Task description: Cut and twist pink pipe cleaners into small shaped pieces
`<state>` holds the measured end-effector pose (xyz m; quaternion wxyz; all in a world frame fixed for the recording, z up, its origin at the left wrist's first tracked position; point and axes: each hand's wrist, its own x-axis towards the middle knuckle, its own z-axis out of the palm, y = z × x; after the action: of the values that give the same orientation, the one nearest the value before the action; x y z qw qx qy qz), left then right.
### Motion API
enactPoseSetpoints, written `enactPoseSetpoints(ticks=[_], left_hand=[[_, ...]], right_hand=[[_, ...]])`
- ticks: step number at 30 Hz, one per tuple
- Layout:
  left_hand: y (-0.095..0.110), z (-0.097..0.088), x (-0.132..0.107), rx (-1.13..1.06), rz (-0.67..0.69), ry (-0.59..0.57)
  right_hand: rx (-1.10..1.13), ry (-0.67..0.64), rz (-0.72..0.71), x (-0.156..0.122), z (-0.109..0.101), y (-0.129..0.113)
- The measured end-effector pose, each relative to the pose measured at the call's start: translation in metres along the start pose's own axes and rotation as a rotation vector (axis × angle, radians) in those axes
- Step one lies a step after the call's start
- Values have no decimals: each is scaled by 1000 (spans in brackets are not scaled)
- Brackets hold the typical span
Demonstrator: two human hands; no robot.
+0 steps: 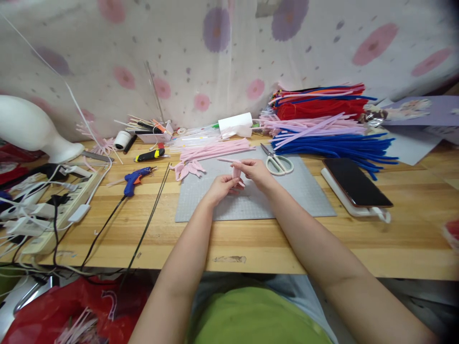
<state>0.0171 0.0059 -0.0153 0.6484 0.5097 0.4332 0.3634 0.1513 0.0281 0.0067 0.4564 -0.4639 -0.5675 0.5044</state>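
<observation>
Over a grey cutting mat (247, 205), my left hand (225, 185) and my right hand (253, 171) are close together, both closed on a pale pink pipe cleaner (236, 173). Its middle looks bent into a small loop, and one end sticks out to the left above my fingers. Just right of my right hand lie scissors (279, 165) with pale green handles. A bundle of pink pipe cleaners (215, 149) lies behind my hands. Left of them, several shaped pink pipe-cleaner pieces (189, 169) rest at the mat's corner.
Blue pipe cleaners (333, 148) and red ones (319, 110) are piled at the back right. A phone (356, 182) lies on a white block at right. Leftward are a glue gun (134, 180), a yellow-black cutter (149, 155), thin dark rods (152, 212) and a power strip (60, 215) with tangled cables.
</observation>
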Motion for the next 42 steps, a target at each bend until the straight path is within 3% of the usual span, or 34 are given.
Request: enactPoseSetpoints(ticks=[7,12,18,21,25,30,37,42], left_hand=[[-11,2,8,261,112,111],[-12,2,9,292,154,129],[-7,9,6,70,138,102],[-2,12,3,-81,86,60],[3,10,1,-285,23,-96],[0,4,1,-323,12,-129],[0,11,3,-170,34,5],[4,9,5,-235,83,338]], right_hand=[[-296,165,-117,4,-1,0],[-462,197,-261,4,1,2],[-285,215,-222,8,0,6],[-134,129,-175,7,1,5],[79,16,-54,5,2,3],[131,-68,-71,2,3,1],[57,-59,-38,3,6,3],[-196,112,-216,2,7,10]])
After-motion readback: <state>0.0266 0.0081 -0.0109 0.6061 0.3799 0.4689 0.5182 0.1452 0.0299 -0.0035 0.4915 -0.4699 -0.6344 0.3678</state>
